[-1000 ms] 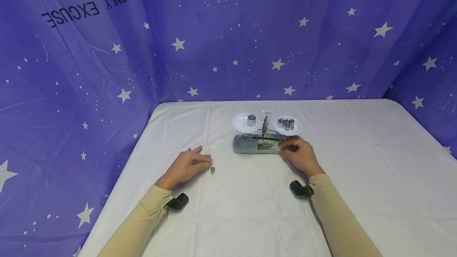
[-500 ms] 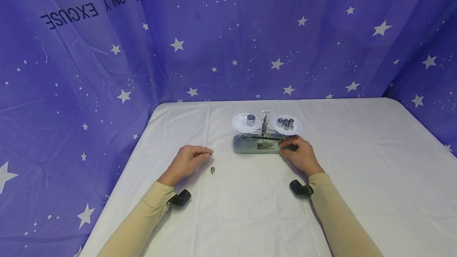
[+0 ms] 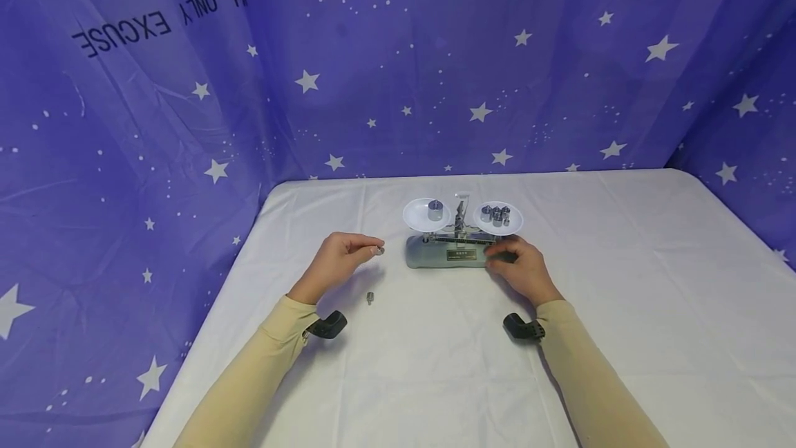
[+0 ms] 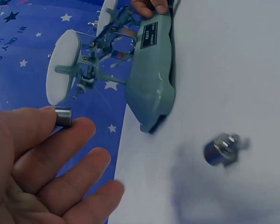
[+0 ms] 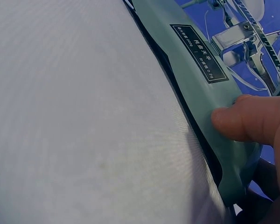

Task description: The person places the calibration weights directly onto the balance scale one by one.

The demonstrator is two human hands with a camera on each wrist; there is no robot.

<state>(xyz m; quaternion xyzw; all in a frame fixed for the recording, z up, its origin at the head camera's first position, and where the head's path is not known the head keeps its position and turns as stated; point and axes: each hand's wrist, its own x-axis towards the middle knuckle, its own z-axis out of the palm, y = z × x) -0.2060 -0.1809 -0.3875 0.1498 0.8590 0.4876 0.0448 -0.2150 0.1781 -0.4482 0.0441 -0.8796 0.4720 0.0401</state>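
Between thumb and fingertips, my left hand (image 3: 336, 263) pinches a small shiny metal balance weight (image 4: 64, 116), raised over the table just left of the balance. The pan balance has a grey-green base (image 3: 429, 254) with a dark label. My right hand (image 3: 527, 269) grips the base's right end, thumb (image 5: 233, 122) on the front face and the other fingers mostly hidden behind. One large weight (image 3: 435, 210) stands on the left white pan (image 3: 413, 216). Several smaller weights (image 3: 496, 213) crowd the right pan (image 3: 497, 231). Another small weight (image 3: 370, 298) lies on the cloth below my left hand.
A white cloth (image 3: 448, 365) covers the table. Behind it and on both sides hangs a purple curtain (image 3: 398, 75) with white stars and lettering. The balance's pans and pointer rise above its base near the middle of the table.
My left hand has picked up the small weight from near the other one, then moved it up and right toward the balance. My right hand stays on the base.
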